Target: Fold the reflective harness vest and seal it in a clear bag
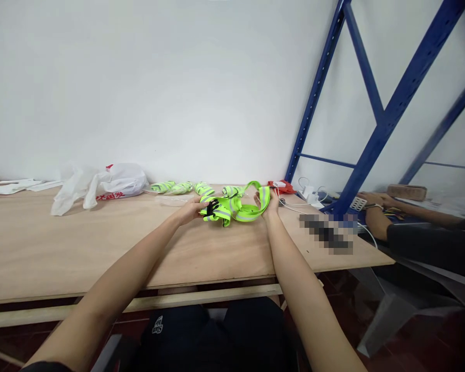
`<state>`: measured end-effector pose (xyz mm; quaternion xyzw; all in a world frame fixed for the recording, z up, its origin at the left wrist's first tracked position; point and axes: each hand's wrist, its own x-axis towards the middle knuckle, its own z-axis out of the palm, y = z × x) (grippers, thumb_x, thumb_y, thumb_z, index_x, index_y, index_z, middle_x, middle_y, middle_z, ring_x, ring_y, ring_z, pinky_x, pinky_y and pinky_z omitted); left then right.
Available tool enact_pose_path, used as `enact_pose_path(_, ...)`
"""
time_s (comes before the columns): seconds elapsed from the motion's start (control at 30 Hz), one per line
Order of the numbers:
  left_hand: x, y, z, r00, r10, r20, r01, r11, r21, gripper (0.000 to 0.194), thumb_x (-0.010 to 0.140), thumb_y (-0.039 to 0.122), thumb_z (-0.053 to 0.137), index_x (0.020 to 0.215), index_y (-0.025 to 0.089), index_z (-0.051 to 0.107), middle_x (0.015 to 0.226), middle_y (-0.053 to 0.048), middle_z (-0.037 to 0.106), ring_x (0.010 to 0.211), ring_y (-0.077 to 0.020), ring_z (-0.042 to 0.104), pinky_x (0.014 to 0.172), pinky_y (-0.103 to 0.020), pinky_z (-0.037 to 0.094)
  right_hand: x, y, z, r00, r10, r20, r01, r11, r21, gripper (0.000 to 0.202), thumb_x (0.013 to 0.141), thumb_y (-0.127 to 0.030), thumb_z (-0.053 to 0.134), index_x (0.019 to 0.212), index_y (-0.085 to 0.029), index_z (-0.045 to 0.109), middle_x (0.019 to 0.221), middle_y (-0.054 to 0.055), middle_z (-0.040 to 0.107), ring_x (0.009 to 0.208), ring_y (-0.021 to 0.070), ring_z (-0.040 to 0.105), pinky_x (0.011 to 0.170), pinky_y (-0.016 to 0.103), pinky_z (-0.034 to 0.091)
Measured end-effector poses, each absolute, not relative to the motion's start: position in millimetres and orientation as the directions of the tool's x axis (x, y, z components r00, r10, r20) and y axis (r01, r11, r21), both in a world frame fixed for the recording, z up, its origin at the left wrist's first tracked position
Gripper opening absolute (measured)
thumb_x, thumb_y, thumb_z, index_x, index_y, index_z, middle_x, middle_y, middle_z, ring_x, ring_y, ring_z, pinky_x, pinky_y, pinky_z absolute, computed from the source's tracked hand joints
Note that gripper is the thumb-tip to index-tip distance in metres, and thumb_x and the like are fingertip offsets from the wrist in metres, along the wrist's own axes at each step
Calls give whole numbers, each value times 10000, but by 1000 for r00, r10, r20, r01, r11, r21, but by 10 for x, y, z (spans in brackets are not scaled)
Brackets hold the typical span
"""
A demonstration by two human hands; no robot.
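Between my hands, over the wooden table, is a neon-yellow reflective strap [249,211] with silver stripes. A black buckle [212,207] shows on its bunched left part. My left hand [194,211] is closed on that bunched end, beside the buckle. Fingers of my right hand [269,202] are wrapped round the strap where it curves in a loop on the right. Behind, along the wall, lie several folded neon straps in clear packaging, one of them a packed strap [182,187] left of my hands.
A white plastic bag [118,181] sits at the back left, near white papers [17,186]. To the right are a red packet [282,186], white cables [312,195] and a blue metal frame [366,155]. Another person's arm [380,222] is at the far right.
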<state>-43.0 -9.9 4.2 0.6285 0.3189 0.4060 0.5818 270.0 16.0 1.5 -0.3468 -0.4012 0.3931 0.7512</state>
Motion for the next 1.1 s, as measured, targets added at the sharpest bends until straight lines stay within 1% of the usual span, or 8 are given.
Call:
enact_pose_path(0.17,-354,-99,-67,327,918,224,252,-313,915,583,730,578,728,1130,167,627,1110,-112,681,1016,-288,644,785,-396,563,2276,158,-51,82,928,363,-34,367,-930,270,608,-374,796,736,-170,672,687,-19,668,670,167,600,653,279,486)
enact_pose_path(0.37,-290,-146,-150,366,824,432,236,-532,813,522,862,545,622,1276,227,613,1367,-111,596,1325,-297,501,1109,-422,402,2231,93,-94,-88,951,295,210,308,-928,268,584,-369,801,651,-175,629,651,-55,612,686,145,549,669,255,428)
enact_pose_path(0.43,-249,-196,-175,466,766,443,223,-587,779,656,849,552,650,1402,223,527,1480,-123,501,1398,-303,430,1148,-424,364,2228,86,-131,-125,959,253,238,276,-931,289,593,-394,787,633,-175,603,615,-62,589,644,139,533,646,257,425)
enact_pose_path(0.53,-148,-263,-258,581,688,434,297,-676,674,1089,643,555,841,1544,216,331,1627,-151,251,1493,-360,251,1201,-482,274,2139,90,-184,-165,964,209,235,244,-941,311,617,-431,769,677,-172,608,638,-49,616,641,143,551,635,260,436)
enact_pose_path(0.63,-35,-293,-357,576,711,404,385,-672,633,1299,533,542,899,1588,225,210,1660,-177,80,1509,-407,169,1197,-531,262,2003,90,-203,-202,961,191,199,232,-952,347,641,-474,763,743,-172,626,695,-26,655,671,155,589,631,261,451)
enact_pose_path(0.83,47,-332,-367,496,716,492,426,-694,580,1210,595,438,865,1581,230,195,1633,-173,189,1498,-392,215,1162,-526,330,1877,24,-152,-278,947,163,123,203,-971,401,684,-555,739,814,-185,655,771,27,713,722,192,660,664,299,520)
enact_pose_path(0.97,10,-363,-278,460,703,542,411,-710,572,1043,645,360,812,1535,211,288,1533,-177,396,1347,-367,475,1084,-478,427,1841,-43,-111,-296,941,165,119,208,-971,417,720,-596,695,846,-198,679,839,57,740,797,217,697,727,337,559)
enact_pose_path(1.1,-79,-327,-186,342,780,524,477,-624,619,699,696,336,753,1341,216,510,1217,-117,664,1062,-328,652,912,-433,518,1807,-101,-73,-283,937,206,182,263,-947,438,752,-626,661,841,-201,714,848,42,744,830,230,692,742,350,561)
